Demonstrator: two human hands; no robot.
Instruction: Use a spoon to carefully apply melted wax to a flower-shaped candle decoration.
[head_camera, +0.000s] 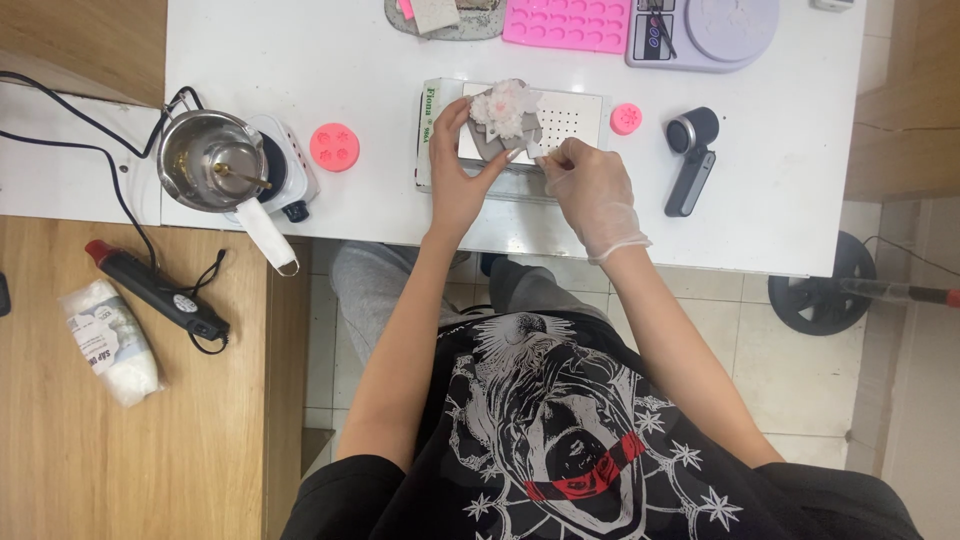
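My bare left hand (460, 170) grips the left edge of a grey mould holding a white and pale pink flower-shaped piece (506, 112). It is held just above a white perforated box (575, 118) on the white table (300, 60). My right hand (592, 192), in a thin clear glove, pinches the lower right edge of the same grey mould with its fingertips. Both hands meet over the box near the table's front edge.
A steel pot (208, 158) sits on a small white hotplate at the left, beside a round pink mould (335, 147). A smaller pink mould (626, 118) and a dark hand-held device (692, 160) lie right of the box. A pink tray mould (568, 24) and scale (705, 30) stand behind. A heat gun (160, 290) lies on the wooden bench.
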